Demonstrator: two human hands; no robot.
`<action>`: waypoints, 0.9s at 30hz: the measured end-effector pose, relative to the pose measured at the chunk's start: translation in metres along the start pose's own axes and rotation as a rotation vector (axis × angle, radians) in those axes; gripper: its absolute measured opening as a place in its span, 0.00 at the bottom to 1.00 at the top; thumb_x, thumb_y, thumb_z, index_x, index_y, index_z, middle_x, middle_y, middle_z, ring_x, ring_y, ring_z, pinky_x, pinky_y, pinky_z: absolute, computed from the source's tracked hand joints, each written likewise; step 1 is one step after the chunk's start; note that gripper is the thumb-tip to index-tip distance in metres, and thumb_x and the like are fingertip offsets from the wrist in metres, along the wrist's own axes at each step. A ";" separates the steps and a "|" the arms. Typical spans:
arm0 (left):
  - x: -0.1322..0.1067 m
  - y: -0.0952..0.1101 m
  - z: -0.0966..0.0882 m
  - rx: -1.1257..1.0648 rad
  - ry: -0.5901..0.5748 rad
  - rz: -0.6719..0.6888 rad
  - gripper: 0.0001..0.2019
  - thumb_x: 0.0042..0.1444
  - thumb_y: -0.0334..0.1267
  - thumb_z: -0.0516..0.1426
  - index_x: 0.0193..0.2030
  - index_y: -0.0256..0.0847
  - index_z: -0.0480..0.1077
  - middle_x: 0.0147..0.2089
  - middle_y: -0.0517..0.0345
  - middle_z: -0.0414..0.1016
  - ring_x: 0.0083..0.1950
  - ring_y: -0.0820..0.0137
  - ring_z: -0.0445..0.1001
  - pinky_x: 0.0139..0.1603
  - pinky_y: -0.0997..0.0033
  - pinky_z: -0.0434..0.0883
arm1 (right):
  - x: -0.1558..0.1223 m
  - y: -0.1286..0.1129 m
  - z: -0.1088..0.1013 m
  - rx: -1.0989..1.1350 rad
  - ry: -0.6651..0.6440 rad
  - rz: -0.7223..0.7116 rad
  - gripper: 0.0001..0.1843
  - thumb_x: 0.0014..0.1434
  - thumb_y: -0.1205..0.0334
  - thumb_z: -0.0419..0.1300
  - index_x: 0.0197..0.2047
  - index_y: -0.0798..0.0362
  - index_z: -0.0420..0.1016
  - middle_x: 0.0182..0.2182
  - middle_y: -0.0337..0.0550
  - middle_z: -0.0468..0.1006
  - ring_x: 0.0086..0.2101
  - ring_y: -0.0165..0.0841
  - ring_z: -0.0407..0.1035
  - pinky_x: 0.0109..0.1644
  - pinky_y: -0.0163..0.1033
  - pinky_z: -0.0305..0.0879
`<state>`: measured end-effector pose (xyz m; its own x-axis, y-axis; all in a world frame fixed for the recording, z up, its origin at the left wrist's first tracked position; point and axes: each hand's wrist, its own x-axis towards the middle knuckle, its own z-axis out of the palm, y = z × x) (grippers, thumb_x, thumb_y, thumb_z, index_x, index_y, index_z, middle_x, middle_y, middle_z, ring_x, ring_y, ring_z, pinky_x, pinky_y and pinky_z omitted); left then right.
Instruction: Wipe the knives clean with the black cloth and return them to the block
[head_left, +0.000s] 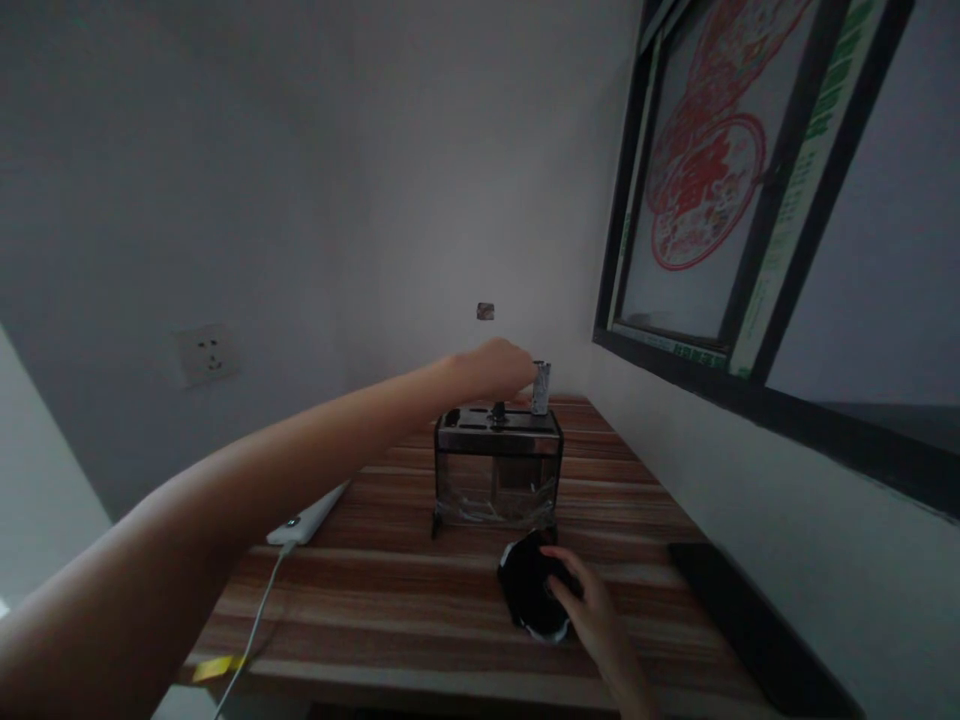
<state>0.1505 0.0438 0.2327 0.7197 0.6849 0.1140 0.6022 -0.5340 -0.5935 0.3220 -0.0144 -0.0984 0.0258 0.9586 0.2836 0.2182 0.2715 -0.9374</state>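
Note:
A box with a see-through front and a slotted metal top [499, 488] stands on black feet on the wooden table. Across its top reaches my left hand [501, 368], fingers curled down and closed at a small silvery upright piece [541, 390] at the top's right end. The fingertips are partly hidden behind the hand, and the piece's kind is unclear. In front of the box lies a bunched black cloth [529, 590] with white edges. My right hand [585, 595] grips it from the right, thumb and fingers pressed into the fabric.
The striped wooden table [390, 580] meets walls at the back and right. A white power strip [307, 518] with a cable lies at the left, near yellow tape [217, 668]. A flat black object [750, 620] lies along the right wall, below a dark-framed window [675, 350].

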 end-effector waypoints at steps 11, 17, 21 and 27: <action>-0.114 0.091 0.085 -1.286 0.003 0.256 0.10 0.61 0.38 0.58 0.47 0.43 0.76 0.43 0.57 0.81 0.43 0.69 0.78 0.46 0.77 0.68 | -0.004 -0.010 -0.001 -0.025 -0.056 -0.041 0.18 0.52 0.61 0.57 0.47 0.50 0.76 0.47 0.46 0.80 0.50 0.43 0.71 0.58 0.50 0.62; -0.101 0.137 0.210 -1.437 0.053 -0.220 0.11 0.58 0.34 0.57 0.47 0.39 0.76 0.48 0.51 0.79 0.49 0.62 0.75 0.53 0.66 0.68 | -0.007 -0.024 -0.001 -0.017 -0.129 -0.030 0.18 0.54 0.61 0.58 0.49 0.49 0.75 0.49 0.46 0.79 0.51 0.42 0.70 0.57 0.48 0.62; -0.098 0.145 0.229 -1.584 0.132 -0.285 0.15 0.63 0.38 0.52 0.54 0.42 0.70 0.56 0.52 0.75 0.57 0.65 0.71 0.60 0.65 0.64 | -0.008 -0.033 0.001 0.029 -0.227 -0.024 0.19 0.54 0.60 0.60 0.51 0.49 0.75 0.50 0.45 0.78 0.49 0.41 0.71 0.54 0.45 0.65; -0.101 0.156 0.235 -1.768 0.182 -0.297 0.22 0.55 0.41 0.61 0.56 0.41 0.67 0.55 0.53 0.74 0.56 0.63 0.71 0.59 0.66 0.66 | -0.007 -0.045 0.011 0.079 -0.306 -0.020 0.21 0.56 0.57 0.60 0.53 0.48 0.72 0.51 0.46 0.77 0.50 0.40 0.71 0.53 0.44 0.67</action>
<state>0.0909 0.0079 -0.0584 0.4822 0.8537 0.1966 0.2339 -0.3417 0.9102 0.3015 -0.0322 -0.0608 -0.2750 0.9311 0.2396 0.1388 0.2851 -0.9484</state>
